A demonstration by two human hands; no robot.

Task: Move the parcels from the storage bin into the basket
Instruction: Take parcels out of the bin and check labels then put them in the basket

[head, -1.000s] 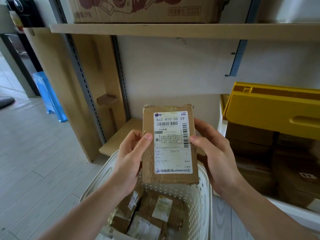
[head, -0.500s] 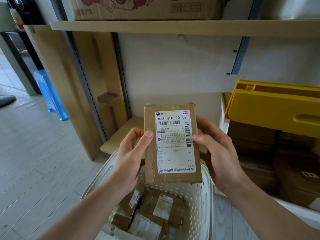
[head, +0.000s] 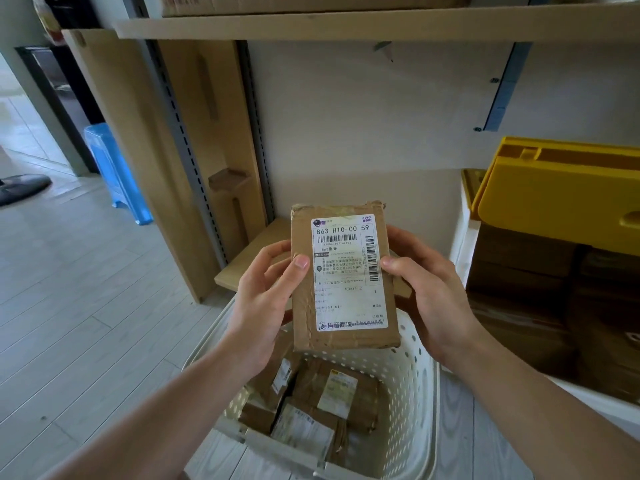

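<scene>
A flat brown cardboard parcel (head: 343, 277) with a white shipping label faces me, upright, above the far rim of the white perforated basket (head: 410, 382). My left hand (head: 266, 299) grips its left edge, thumb on the front. My right hand (head: 427, 292) grips its right edge, thumb on the label. Several brown parcels (head: 332, 393) lie inside the basket. At the right, the white storage bin (head: 464, 237) with a raised yellow lid (head: 561, 195) holds more brown parcels (head: 540, 299).
A wooden shelf unit (head: 194, 133) with metal rails stands behind the basket, its low board (head: 256, 261) just beyond the parcel. An upper shelf (head: 346, 24) carries a cardboard box. A blue plastic stool (head: 114, 168) stands on the wood floor at left.
The parcel and both hands stay in the same grip, held nearly still above the basket. The view has dropped and shifted slightly.
</scene>
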